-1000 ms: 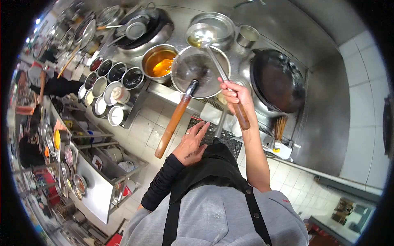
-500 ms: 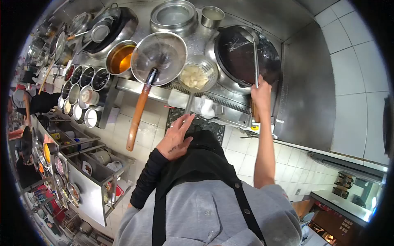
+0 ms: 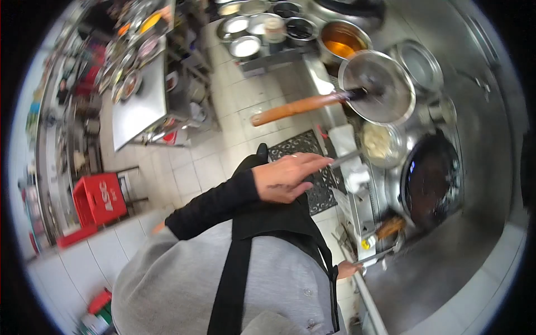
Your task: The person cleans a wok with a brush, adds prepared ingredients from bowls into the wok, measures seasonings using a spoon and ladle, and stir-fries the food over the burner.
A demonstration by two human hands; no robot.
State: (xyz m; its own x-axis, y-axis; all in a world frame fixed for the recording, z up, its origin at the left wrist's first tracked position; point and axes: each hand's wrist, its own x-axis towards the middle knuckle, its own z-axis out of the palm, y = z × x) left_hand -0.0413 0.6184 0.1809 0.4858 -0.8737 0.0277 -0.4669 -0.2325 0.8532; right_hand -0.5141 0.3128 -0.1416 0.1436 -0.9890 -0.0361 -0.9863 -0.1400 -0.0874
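So the only lettering I can read from here is the big white "ASC" on the red crate (image 3: 100, 198), and it's tipped sideways. There's smaller white writing under it that I can't make out, and dark marks on the back of the cook's left hand (image 3: 287, 177) that are too blurry to read. The perforated ladle (image 3: 384, 145) has pale pieces sitting in it, over on the steel stove top (image 3: 385, 184) between the big dark wok (image 3: 430, 178) and the wire strainer (image 3: 377, 86). Its bowl points away from the cook, toward the stove, and the long axis slants gently back so the handle's near end is right at the left fingertips. Those fingers are stretched out with the thumb apart, definitely not clenched; can't tell if the tips actually touch the handle. The right hand (image 3: 349, 269) is lower down by the counter's edge, fingers curled round the near end of a thin metal handle (image 3: 375, 257). That one slants outward toward the counter, just past a yellow item (image 3: 366, 243) and a brown bristly bundle (image 3: 391, 227). What's on its far end is too blurred to say.
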